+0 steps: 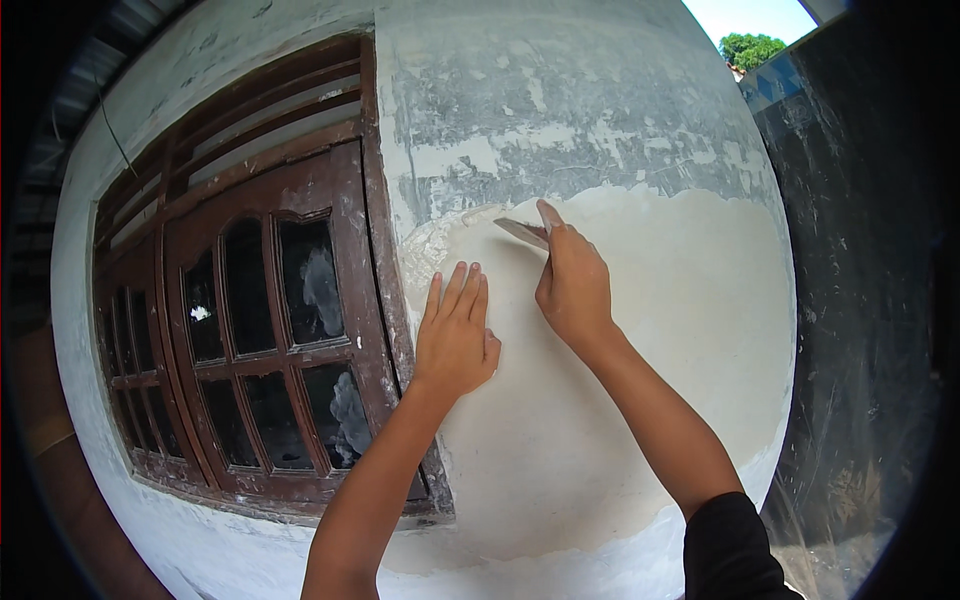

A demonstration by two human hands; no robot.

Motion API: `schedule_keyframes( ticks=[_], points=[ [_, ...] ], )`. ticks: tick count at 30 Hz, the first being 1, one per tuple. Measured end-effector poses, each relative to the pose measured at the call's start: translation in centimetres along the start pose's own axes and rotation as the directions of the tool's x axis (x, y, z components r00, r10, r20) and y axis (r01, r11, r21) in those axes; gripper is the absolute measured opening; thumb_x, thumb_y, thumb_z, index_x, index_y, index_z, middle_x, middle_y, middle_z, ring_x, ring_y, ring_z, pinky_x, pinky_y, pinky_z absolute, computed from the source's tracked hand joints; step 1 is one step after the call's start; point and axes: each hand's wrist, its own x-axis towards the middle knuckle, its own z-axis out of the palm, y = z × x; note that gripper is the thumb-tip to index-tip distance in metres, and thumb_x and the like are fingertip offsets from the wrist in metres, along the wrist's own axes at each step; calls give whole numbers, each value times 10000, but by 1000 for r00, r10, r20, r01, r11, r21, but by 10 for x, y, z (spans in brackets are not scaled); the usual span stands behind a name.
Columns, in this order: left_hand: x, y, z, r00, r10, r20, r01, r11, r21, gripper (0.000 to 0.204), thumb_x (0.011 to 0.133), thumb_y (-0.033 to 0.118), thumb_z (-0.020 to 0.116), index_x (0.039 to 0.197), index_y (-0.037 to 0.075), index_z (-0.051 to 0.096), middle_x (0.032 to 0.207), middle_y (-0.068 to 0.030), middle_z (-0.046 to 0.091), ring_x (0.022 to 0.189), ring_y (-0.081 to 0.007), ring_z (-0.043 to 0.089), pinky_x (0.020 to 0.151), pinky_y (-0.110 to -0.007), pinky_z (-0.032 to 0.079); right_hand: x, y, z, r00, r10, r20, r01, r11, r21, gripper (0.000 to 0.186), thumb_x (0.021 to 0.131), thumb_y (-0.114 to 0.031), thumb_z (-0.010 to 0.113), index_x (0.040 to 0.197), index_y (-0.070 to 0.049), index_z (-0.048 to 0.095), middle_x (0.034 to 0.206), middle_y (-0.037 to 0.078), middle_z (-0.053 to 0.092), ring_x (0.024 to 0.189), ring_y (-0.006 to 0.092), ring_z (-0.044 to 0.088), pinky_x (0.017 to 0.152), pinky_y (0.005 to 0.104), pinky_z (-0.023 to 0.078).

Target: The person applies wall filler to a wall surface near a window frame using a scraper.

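Observation:
My right hand [578, 285] grips a putty knife [522, 232], its flat blade slanting up and left close to the wall near the upper edge of a cream plaster patch [640, 380]. Much of the knife's handle is hidden inside the fist. My left hand [456, 335] lies against the patch, fingers stretched upward and holding nothing, close to the window frame. Rougher, uneven plaster [430, 250] shows just above the left fingertips. Beyond the patch's ragged top edge, the wall [560, 90] is grey and scraped, with pale flaking spots.
To the left, a brown wooden window [260, 330] with dark glass panes and slatted vents is set into the wall, its frame [385, 250] bordering the plaster. A dark wall [860, 300] rises at the right. A green tree [750, 50] shows at the upper right.

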Motion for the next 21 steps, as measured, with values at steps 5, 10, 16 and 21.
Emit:
schedule_keyframes(
  ticks=[5,10,16,21],
  points=[
    [1,2,2,999,-17,31,18,1000,-19,690,744,171,539,1355,-119,402,1459,-229,378,1408,-356,268,1178,-503,135,62,11,25,963,268,18,-250,871,423,592,816,122,401,1392,-3,449,1177,257,598,1065,390,594,922,393,461],
    [2,5,3,1000,-5,30,6,1000,-23,718,737,197,555,1363,-116,398,1469,-223,366,1418,-355,247,1176,-519,118,87,27,49,918,382,100,-391,843,370,592,752,36,483,1344,30,492,1079,290,618,992,408,617,881,410,477],
    [-3,-2,0,998,-22,60,23,1000,-16,745,727,224,578,1379,-87,396,1486,-192,359,1437,-344,205,1158,-562,84,88,40,28,850,524,-56,-484,819,307,594,709,-1,504,1300,35,538,1058,303,633,1017,406,627,898,401,474],
    [-2,1,3,998,-41,45,43,998,-44,759,719,224,591,1388,-76,392,1497,-181,350,1443,-344,189,1128,-594,89,76,24,48,957,278,76,-288,899,329,590,693,17,480,1277,55,554,981,312,645,943,425,641,856,411,494]
  ],
)
